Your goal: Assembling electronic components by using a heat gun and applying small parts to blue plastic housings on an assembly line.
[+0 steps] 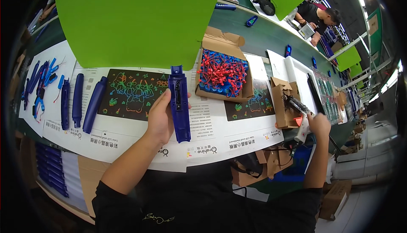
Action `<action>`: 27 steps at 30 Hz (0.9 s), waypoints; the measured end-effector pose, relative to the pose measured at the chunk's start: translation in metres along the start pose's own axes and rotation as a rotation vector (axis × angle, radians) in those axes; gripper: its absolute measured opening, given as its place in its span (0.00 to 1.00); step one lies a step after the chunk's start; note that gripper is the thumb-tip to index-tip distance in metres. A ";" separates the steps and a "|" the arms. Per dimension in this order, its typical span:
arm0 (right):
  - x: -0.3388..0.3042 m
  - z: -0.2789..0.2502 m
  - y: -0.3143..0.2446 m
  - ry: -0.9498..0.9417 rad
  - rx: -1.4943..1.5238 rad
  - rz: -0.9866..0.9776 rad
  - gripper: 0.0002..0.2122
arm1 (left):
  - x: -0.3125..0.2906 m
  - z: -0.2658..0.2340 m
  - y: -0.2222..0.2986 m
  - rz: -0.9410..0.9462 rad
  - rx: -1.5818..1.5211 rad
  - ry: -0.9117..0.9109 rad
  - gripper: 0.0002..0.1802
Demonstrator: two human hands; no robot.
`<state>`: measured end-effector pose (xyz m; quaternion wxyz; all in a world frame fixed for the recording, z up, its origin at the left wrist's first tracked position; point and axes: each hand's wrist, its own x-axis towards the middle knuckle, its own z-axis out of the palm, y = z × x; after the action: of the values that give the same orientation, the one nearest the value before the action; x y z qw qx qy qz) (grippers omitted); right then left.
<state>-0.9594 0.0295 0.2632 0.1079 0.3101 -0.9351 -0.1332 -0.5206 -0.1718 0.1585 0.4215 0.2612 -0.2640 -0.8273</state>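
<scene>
The long blue plastic housing (179, 104) is standing upright near the picture's centre, smooth and narrow, with a dark slot running down its face and a notched top end. The left hand (160, 118) is clamping it from the 9 o'clock side, fingers wrapped behind and thumb on the edge. At 2 o'clock from it an open cardboard box (222, 65) is holding a tangle of red and blue wired parts. At 9 o'clock three more blue housings (78, 101) are lying side by side on white printed sheets (203, 127) covering the table (258, 34), whose bare surface is dark green. A bright green panel (135, 21) is filling the 12 o'clock area. At 3 o'clock the right hand (319, 125) is closing around a black bristly tool (296, 105) beside a small brown carton (282, 101). Another person (318, 17) is working at 1 o'clock.
</scene>
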 end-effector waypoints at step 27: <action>-0.162 -0.047 -0.232 0.355 0.711 -1.207 0.07 | 0.000 0.013 -0.015 -0.215 0.344 -0.220 0.21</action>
<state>-0.6914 -0.0592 0.2145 0.0582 0.8059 -0.5559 0.1950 -0.5376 -0.1612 0.1583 0.2488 0.2641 -0.4163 -0.8337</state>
